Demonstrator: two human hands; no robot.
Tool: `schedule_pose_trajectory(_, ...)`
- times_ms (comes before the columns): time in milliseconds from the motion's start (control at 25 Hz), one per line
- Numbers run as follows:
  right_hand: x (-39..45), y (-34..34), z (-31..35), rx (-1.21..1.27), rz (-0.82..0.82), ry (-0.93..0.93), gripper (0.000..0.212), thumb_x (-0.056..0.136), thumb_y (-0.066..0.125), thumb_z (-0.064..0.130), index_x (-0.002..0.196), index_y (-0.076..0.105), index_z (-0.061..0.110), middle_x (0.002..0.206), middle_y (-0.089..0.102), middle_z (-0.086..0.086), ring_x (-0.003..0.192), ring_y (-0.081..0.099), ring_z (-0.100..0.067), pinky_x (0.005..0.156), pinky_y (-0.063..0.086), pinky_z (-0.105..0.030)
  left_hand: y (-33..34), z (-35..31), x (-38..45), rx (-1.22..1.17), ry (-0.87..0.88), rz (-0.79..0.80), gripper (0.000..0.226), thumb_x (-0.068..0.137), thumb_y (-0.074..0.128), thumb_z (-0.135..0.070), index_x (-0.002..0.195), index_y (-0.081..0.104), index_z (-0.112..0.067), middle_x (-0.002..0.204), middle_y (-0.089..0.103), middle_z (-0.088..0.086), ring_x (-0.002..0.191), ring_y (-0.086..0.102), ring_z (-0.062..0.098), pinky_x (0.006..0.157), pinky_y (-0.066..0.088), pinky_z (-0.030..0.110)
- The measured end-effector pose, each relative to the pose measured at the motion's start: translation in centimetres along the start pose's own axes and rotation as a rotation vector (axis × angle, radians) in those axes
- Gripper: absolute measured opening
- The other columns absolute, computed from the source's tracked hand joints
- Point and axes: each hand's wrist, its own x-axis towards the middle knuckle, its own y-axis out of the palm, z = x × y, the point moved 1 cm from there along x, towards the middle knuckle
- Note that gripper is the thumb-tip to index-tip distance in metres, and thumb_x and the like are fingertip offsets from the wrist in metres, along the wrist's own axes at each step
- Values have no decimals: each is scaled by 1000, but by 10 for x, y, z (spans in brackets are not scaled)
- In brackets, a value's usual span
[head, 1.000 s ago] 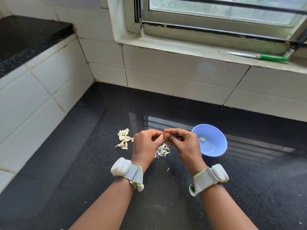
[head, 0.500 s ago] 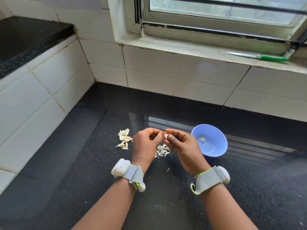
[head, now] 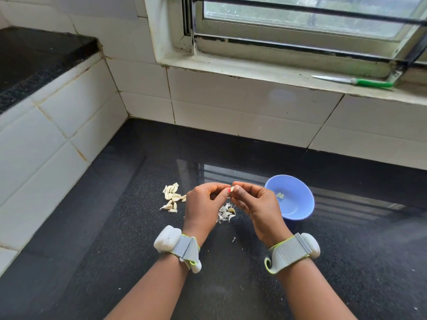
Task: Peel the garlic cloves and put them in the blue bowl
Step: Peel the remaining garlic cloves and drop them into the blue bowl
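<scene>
My left hand (head: 203,204) and my right hand (head: 256,204) meet above the black counter, fingertips pinched together on one small garlic clove (head: 233,188). Most of the clove is hidden by my fingers. A pile of several unpeeled cloves (head: 172,197) lies on the counter just left of my left hand. Loose peels (head: 226,212) lie below and between my hands. The blue bowl (head: 298,204) stands right of my right hand, with a couple of peeled cloves (head: 280,195) inside.
White tiled walls close off the counter (head: 115,239) at the left and the back. A green-handled knife (head: 355,82) lies on the window sill at the upper right. A raised black ledge (head: 34,58) sits at the upper left.
Both hands stayed over the peels, shifting only slightly; the fingertips turned the clove, and it shows a little more between them now.
</scene>
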Motion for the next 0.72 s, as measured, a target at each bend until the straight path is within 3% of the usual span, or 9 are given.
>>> schedule_pose_trajectory(320, 1, 8, 4, -175, -86, -116, 3, 84, 72, 9, 87, 73, 10, 79, 75, -12, 74, 71, -19, 69, 57, -28, -9, -1, 9, 38, 62, 57, 10, 84, 69, -20, 90, 76, -17, 79, 73, -8, 70, 65, 1, 67, 53, 19)
schedule_pose_trajectory(720, -6, 13, 4, -78, -62, -89, 15, 83, 69, -1, 97, 71, 6, 87, 75, -10, 84, 71, -18, 74, 57, -24, -6, -1, 16, 87, 46, 60, 8, 83, 70, -21, 83, 76, -16, 71, 70, -6, 58, 56, -2, 55, 42, 8)
